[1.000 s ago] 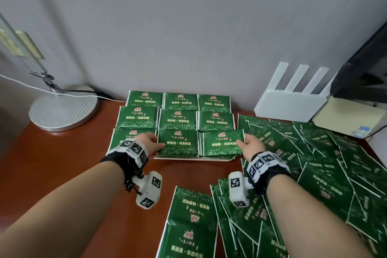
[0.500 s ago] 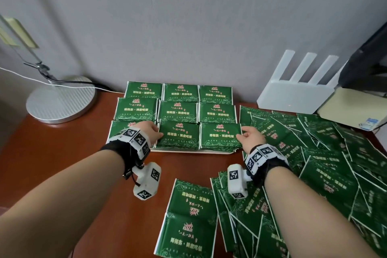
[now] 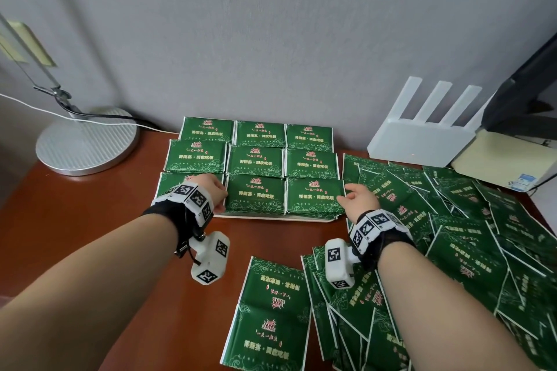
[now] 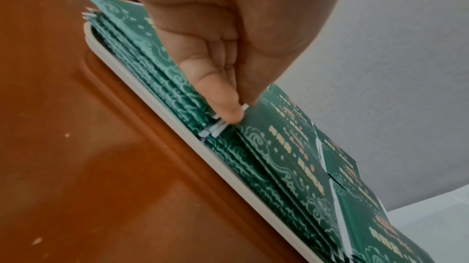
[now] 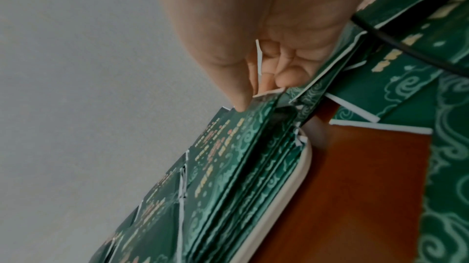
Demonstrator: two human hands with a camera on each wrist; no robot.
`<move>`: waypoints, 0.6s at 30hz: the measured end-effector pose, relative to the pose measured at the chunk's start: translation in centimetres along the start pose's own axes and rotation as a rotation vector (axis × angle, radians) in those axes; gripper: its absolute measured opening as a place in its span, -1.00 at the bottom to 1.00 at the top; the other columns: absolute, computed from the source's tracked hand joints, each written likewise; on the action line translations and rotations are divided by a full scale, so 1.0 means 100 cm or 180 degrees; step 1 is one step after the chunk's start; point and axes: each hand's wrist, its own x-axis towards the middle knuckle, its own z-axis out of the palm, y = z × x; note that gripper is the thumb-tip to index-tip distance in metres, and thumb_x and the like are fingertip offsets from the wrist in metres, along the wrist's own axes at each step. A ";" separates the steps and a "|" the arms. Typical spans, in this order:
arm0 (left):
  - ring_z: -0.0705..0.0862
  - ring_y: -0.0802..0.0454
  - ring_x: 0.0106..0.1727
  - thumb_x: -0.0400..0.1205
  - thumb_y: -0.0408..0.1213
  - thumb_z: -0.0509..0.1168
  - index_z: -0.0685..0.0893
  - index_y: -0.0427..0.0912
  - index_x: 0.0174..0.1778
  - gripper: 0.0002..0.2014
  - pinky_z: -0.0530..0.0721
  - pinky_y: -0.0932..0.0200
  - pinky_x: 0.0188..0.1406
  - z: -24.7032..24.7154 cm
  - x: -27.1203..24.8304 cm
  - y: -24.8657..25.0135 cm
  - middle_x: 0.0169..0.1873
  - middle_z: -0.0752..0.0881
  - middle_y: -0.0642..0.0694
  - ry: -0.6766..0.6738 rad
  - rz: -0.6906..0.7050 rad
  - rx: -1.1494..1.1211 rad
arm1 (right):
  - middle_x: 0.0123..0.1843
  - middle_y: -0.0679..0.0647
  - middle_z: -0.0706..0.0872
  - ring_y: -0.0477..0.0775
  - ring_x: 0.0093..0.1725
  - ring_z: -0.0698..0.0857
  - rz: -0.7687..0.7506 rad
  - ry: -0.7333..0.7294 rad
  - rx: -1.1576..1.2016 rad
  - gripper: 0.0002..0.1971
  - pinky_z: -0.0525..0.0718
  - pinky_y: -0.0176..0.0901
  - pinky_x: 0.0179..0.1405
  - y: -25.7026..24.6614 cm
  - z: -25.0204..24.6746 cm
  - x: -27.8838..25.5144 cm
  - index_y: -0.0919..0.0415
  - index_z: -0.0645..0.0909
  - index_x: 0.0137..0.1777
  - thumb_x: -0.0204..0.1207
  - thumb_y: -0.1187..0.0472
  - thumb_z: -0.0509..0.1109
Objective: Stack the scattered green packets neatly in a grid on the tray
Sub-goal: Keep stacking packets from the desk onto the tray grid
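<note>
The left hand (image 3: pixel 212 191) is lying on the near-left stack (image 3: pixel 168 187) of green packets, its fingers curled down and a fingertip (image 4: pixel 229 110) pressing on the white packet edges at the seam with the near-middle stack (image 3: pixel 256 196); whether it is actually pinching a packet cannot be told. The right hand (image 3: pixel 360 200) is sitting at the right edge of the near-right stack (image 3: pixel 313 197), thumb on top and fingers (image 5: pixel 266 80) tucked under the lifted corner of the top packet, pinching it. Both stacks are belonging to a three-by-three grid of green packets (image 3: pixel 256 159) that is filling the white tray (image 3: pixel 319 219), whose rim is showing along the near side. The tray is resting on the reddish-brown surface (image 3: pixel 90 220) close to the grey wall. To the right, a loose heap of scattered packets (image 3: pixel 452 235) is spreading over the surface, touching the tray's right side and running under the right forearm. One unfolded packet (image 3: pixel 271 310) is lying flat nearer the person, between the two arms. A round metal lamp base (image 3: pixel 84 144) is standing to the left of the tray, and a white router (image 3: pixel 422 135) with upright antennas is standing to the right, against the wall.
</note>
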 end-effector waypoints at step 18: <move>0.29 -0.17 0.54 0.62 0.06 0.20 0.16 -0.06 0.61 -0.33 0.36 -0.16 0.47 -0.016 -0.104 0.004 0.57 0.21 -0.20 -0.0038 0.1327 0.1218 | 0.49 0.20 0.38 0.13 0.46 0.42 -0.0762 0.0480 0.0109 -0.41 0.40 -0.01 0.45 -0.057 -0.084 -0.139 0.17 0.27 0.53 0.53 0.09 0.35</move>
